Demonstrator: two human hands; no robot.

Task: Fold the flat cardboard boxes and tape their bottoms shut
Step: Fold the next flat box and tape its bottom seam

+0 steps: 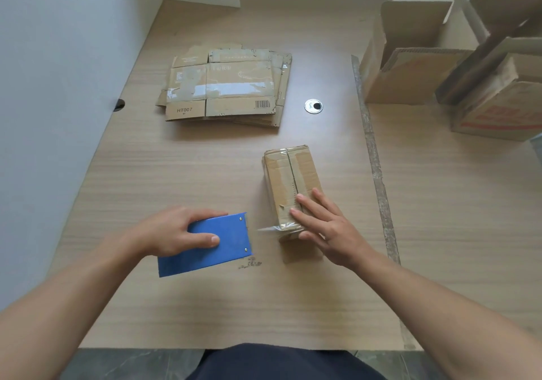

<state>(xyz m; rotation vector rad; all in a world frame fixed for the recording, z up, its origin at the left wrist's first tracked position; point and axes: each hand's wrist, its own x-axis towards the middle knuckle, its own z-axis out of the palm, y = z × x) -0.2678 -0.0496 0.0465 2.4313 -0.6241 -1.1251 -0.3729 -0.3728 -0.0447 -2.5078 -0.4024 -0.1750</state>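
Head camera: we see a wooden table (181,174) with a small folded box (289,174) standing just right of the middle, its closed flaps facing up. Clear tape (271,229) runs along the seam between the flaps, and a loose end sticks out from the box's near edge towards the left.

Our right hand (325,227) lies on the near end of the box. Its fingers (308,203) are straight and slightly spread, flat on the taped cardboard.

Our left hand (176,230) grips a blue tape dispenser (214,250) just left of the box, apart from it. The fingers curl over its far edge and the thumb lies across its top face. We cannot tell whether the dispenser touches the table.

Farther back, left of centre, a stack of flat boxes (225,86) lies on the table. A round silver cable cap (313,106) sits in the tabletop to its right. On the far right stand several open boxes (416,66), one with red print (504,107).
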